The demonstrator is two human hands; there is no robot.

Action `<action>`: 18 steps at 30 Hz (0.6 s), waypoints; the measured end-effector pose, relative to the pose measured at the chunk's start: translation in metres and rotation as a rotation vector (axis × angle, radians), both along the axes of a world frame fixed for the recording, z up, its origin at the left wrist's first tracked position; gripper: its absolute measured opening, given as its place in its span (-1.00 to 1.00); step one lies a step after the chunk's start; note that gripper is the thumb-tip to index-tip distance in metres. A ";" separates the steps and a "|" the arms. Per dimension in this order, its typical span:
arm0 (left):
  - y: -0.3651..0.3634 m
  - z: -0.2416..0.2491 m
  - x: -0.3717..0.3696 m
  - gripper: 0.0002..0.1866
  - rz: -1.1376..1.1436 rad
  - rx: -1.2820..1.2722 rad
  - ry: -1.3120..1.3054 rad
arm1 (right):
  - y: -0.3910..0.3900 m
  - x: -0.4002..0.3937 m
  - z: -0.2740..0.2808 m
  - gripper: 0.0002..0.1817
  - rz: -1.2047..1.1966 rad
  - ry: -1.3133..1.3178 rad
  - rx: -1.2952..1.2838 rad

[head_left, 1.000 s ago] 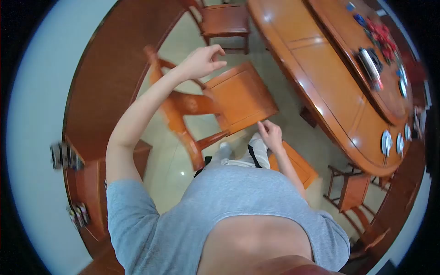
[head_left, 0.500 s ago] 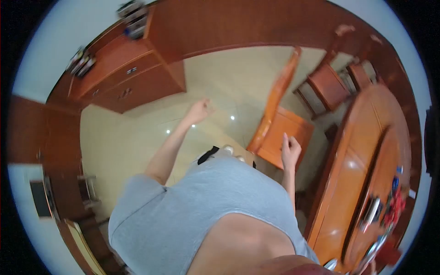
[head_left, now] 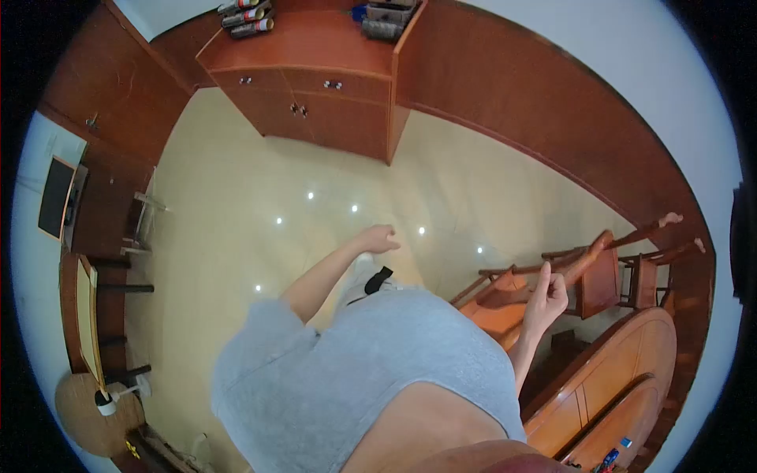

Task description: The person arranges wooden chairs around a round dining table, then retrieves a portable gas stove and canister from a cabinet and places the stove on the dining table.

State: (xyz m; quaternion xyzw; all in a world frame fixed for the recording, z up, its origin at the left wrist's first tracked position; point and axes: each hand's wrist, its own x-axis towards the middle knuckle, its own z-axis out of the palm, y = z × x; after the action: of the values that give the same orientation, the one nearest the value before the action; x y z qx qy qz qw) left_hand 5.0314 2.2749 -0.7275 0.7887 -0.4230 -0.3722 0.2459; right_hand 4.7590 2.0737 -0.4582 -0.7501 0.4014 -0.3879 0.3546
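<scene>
My left hand [head_left: 377, 239] hangs over the tiled floor in front of my body, its fingers loosely bent and a little apart, with nothing in it. My right hand [head_left: 548, 299] is raised at my right side, fingers curled into the palm and thumb pointing up, nothing visible inside. Behind the right hand stands an orange wooden chair [head_left: 493, 310], partly covered by my arm and shirt; hand and chair back overlap in this view.
A reddish wooden cabinet [head_left: 339, 118] with drawers and doors stands ahead, bearing dark cylinders [head_left: 252, 28] at its left. More wooden chairs [head_left: 597, 284] line the right wall near an oval table [head_left: 611, 378]. At the left are a round table [head_left: 98, 414] and a wall screen [head_left: 57, 197].
My view has swung left, so the cabinet now sits ahead and the chairs and table lie further right and lower. Both hands have shifted right in view, the left one lower.
</scene>
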 end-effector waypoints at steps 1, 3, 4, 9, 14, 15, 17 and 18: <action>0.003 0.013 -0.018 -0.34 0.042 0.066 -0.019 | -0.013 -0.017 -0.001 -0.61 0.015 0.007 0.013; 0.038 0.023 0.019 -0.34 0.127 0.148 -0.006 | -0.008 0.035 -0.012 -0.69 0.128 0.034 -0.045; 0.052 0.019 0.033 -0.35 0.179 0.170 0.002 | -0.005 0.058 -0.019 -0.70 0.180 0.090 -0.042; 0.109 0.002 0.101 -0.37 0.398 0.176 -0.015 | 0.022 0.169 -0.026 -0.75 0.445 0.352 -0.122; 0.103 0.000 0.142 -0.40 0.604 0.110 0.012 | 0.020 0.243 -0.048 -0.72 0.774 0.568 -0.114; 0.094 0.001 0.145 -0.39 0.623 0.097 0.096 | 0.017 0.253 -0.052 -0.72 0.772 0.563 -0.111; 0.075 0.003 0.149 -0.39 0.640 0.088 0.185 | 0.008 0.274 -0.058 -0.69 0.839 0.638 -0.088; 0.065 0.004 0.151 -0.39 0.620 0.095 0.222 | 0.003 0.285 -0.060 -0.69 0.839 0.637 -0.086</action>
State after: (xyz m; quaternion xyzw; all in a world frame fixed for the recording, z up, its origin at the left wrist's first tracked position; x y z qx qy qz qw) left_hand 5.1824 2.3397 -0.7238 0.8451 -0.1158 -0.3826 0.3550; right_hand 5.0443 2.0762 -0.5186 -0.9408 0.1383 0.0185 0.3088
